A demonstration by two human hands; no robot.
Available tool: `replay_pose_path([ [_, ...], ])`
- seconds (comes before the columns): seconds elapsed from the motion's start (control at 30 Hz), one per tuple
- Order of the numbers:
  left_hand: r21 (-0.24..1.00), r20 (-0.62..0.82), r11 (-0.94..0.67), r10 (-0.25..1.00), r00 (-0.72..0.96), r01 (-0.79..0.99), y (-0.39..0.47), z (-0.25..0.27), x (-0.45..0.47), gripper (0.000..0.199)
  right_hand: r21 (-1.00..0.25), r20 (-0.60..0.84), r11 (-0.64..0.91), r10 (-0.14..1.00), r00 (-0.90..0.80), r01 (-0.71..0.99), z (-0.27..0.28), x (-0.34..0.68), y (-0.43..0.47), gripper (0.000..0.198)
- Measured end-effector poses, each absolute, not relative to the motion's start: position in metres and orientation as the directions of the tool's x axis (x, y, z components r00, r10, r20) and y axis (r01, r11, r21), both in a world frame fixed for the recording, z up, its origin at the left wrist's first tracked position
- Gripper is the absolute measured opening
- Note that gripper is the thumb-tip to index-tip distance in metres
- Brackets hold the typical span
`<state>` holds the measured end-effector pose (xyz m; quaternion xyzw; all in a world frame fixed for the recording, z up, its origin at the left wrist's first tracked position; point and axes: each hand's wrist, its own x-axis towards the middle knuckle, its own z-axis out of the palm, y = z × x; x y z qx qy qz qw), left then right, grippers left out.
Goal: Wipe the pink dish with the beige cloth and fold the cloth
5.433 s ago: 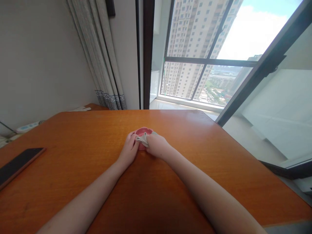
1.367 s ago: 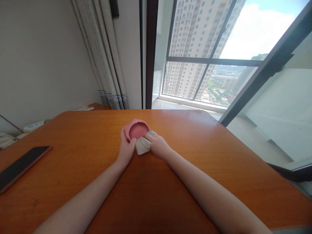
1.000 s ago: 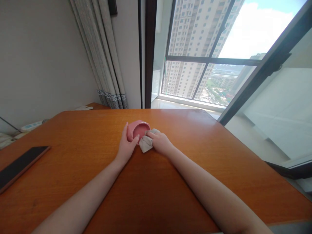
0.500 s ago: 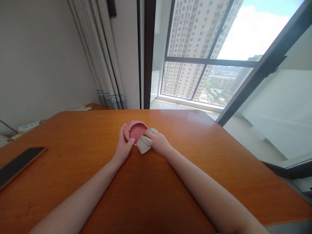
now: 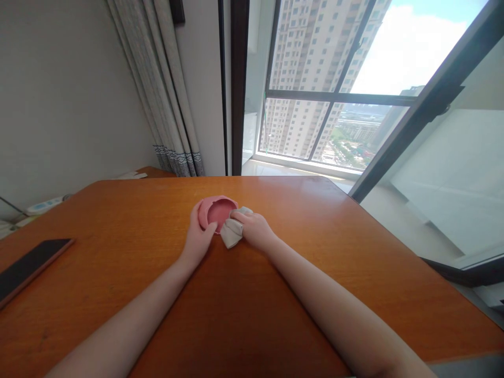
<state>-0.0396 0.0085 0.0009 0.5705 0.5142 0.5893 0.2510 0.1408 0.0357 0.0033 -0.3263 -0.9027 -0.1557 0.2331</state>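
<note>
A pink, rounded bowl-like container (image 5: 219,211) is held over the far middle of the table, its round opening tilted toward me and to the right. Around its left side wraps my left hand (image 5: 199,236), thumb on the near rim and fingers behind the outer wall. My right hand (image 5: 254,229) pinches a greyish-white cloth (image 5: 231,233) against the container's right rim. Part of the cloth hangs down below the fingers, and another fold shows beyond them. Whether the container's underside touches the table is hidden.
The brown wooden table (image 5: 252,310) spreads under both arms. A dark flat slab with a reddish edge (image 5: 33,265) lies at the left. Beyond the far edge are a grey curtain (image 5: 157,89) and a large window (image 5: 315,100). A white power strip (image 5: 45,205) sits past the left edge.
The pink container has turned slightly in my left hand, so its rim outline looks different. The cloth and my right hand have barely shifted left; the whole view moved a little too.
</note>
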Motion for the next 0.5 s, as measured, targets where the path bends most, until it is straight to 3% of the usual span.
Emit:
replay_pose_path([
  [0.23,0.972,0.227,-0.233,0.937,-0.264,0.009,-0.002,-0.011,-0.019,0.058,0.080,0.425,0.726,0.595,-0.682,0.683,-0.002,0.126,0.025,0.020],
  [0.33,0.971,0.237,-0.230,0.921,-0.309,0.059,0.003,-0.012,-0.027,0.051,0.102,0.413,0.759,0.556,-0.722,0.643,0.001,0.127,0.027,0.019],
  [0.5,0.903,0.404,-0.356,0.893,-0.198,0.240,0.015,-0.006,-0.042,0.051,0.110,0.491,0.749,0.530,-0.691,0.653,0.003,0.140,0.036,0.021],
])
